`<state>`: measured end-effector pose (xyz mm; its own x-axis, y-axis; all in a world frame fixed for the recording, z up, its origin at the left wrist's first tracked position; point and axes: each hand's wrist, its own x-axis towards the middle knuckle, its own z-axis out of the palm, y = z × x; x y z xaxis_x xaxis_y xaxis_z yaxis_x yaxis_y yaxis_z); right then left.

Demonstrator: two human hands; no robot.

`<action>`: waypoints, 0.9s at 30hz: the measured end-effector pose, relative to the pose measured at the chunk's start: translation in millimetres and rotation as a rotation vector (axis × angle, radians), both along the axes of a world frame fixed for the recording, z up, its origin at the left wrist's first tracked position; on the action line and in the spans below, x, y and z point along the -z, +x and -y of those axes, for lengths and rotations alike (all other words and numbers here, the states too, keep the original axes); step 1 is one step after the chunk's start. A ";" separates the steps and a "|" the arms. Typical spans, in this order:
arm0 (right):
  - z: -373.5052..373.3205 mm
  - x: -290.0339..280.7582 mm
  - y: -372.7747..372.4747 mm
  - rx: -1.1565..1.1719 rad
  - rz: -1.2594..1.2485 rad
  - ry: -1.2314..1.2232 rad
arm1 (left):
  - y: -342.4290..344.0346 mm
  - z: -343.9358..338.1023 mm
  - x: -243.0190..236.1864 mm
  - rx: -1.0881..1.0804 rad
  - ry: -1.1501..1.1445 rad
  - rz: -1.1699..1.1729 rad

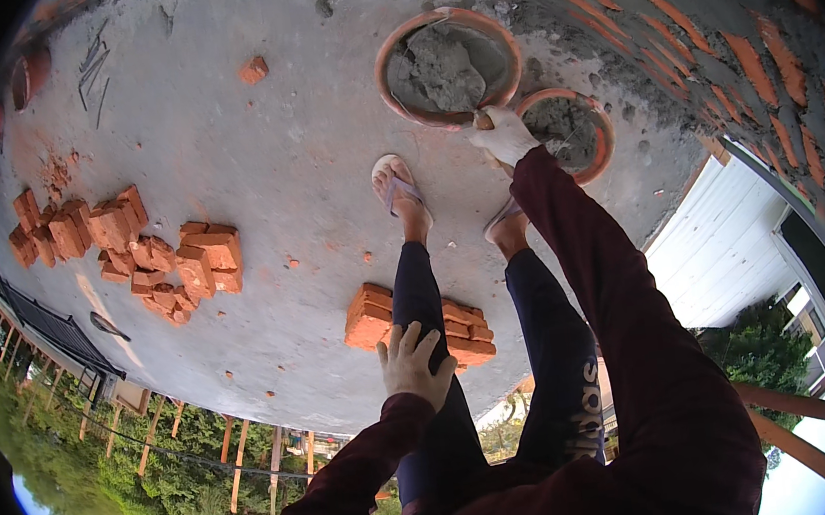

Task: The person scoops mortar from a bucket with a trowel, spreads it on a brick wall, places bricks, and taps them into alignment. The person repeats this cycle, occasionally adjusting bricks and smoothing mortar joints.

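My right hand (505, 135), in a pale glove, is closed round the handle of a trowel (484, 121) at the near rim of a round reddish pan (400, 108). Grey wet mortar (433, 69) lies heaped in that pan; the trowel's blade is hard to tell from it. Just right of the hand stands a smaller pan (606, 142), also with mortar in it. My left hand (416, 366), gloved too, rests on my left leg near the knee, fingers spread and nothing held.
A brick wall (711, 35) with rough mortar joints rises at the right. Several orange bricks (369, 317) are stacked beside and behind my left leg. More brick piles (207, 259) lie at left, and a broken piece (253, 70) farther off. A dark railing (42, 317) runs along the left edge.
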<state>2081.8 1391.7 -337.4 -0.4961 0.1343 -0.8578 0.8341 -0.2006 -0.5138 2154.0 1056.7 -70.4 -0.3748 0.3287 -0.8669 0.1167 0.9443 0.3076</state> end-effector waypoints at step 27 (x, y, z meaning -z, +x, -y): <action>-270.3 -924.2 220.6 -0.280 -0.330 0.611 | -35.2 -134.8 -66.7 0.194 0.181 -0.305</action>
<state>2302.4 1662.0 586.8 -0.8006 0.3700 -0.4714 0.5950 0.3975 -0.6985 2118.8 1191.5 -3.7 -0.5216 0.5560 -0.6472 0.3992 0.8294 0.3908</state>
